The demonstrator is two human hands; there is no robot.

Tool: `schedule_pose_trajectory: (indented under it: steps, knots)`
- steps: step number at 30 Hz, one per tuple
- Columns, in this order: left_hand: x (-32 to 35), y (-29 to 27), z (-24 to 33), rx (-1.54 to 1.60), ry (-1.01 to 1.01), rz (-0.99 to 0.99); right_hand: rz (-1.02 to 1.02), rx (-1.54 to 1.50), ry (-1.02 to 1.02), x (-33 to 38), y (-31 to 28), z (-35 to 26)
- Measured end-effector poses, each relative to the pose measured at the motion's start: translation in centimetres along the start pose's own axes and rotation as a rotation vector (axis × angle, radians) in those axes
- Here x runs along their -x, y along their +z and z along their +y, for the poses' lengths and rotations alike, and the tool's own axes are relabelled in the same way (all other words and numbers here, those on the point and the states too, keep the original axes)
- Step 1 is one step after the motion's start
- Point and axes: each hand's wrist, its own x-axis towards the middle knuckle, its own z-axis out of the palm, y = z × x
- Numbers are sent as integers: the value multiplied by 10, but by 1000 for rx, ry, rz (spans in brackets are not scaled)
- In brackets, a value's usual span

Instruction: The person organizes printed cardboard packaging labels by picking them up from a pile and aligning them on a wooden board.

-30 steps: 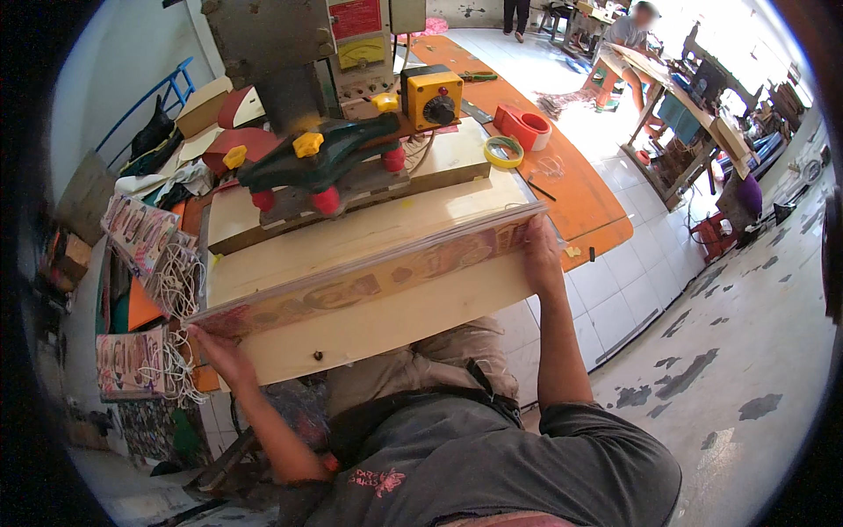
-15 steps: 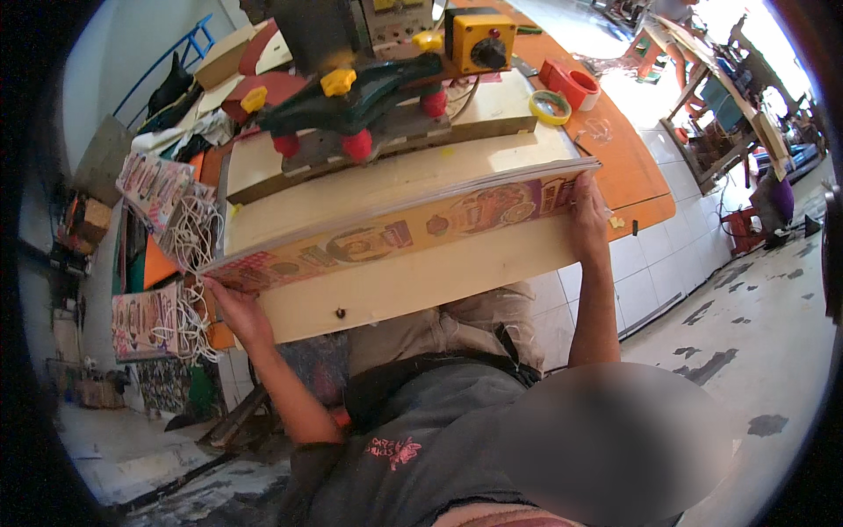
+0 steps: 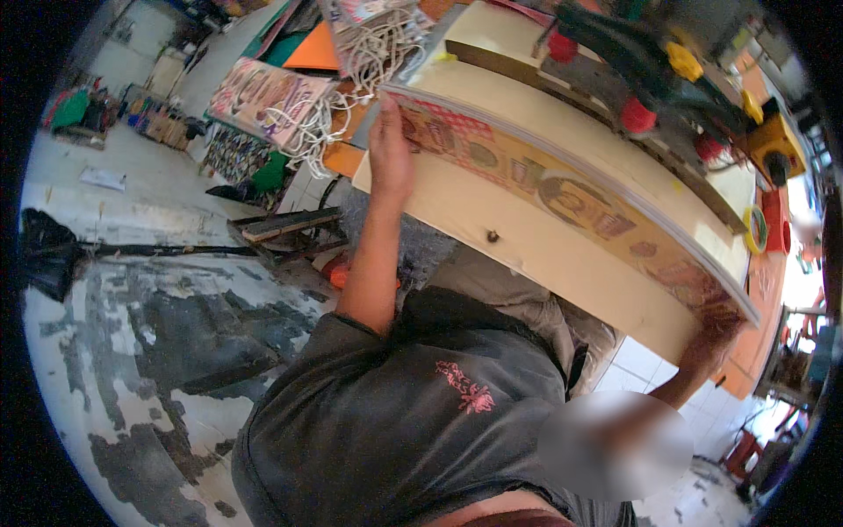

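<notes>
A long stack of thin printed sheets (image 3: 562, 198) stands tilted on its long edge on a cream board (image 3: 448, 206). Its front face carries food pictures in yellow and red. My left hand (image 3: 392, 158) presses on the stack's left end, with the fingers pointing up along it. At the far right end my right hand (image 3: 718, 334) grips the other corner; its fingers are partly hidden and dim. Just behind the stack runs the long bar (image 3: 597, 119) of a bench machine with a dark green frame (image 3: 606, 48), yellow knobs and red feet.
Printed bags with white cord handles (image 3: 272, 101) lie to the left, more of them (image 3: 373, 35) behind. A yellow control box (image 3: 777, 145) is on the machine at the right. Beside it are a tape roll (image 3: 755, 230) and a red holder (image 3: 775, 220). A dark hole (image 3: 493, 236) marks the board.
The view has turned, so the bench now slopes down to the right and more floor shows at left. Both hands keep to the ends of the sheet stack.
</notes>
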Motion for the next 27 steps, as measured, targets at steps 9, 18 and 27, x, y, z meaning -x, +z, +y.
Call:
schedule_pose_trajectory:
  steps: [9, 18, 27]
  knots:
    - [9, 7, 32, -132, -173, -31, 176, 452, 51, 25, 54, -70]
    - [-8, -63, 93, -434, -219, -216, -43, 261, 282, 66, 16, -117]
    - [25, -140, 119, 958, -209, -383, -96, -416, 361, 102, 66, -78]
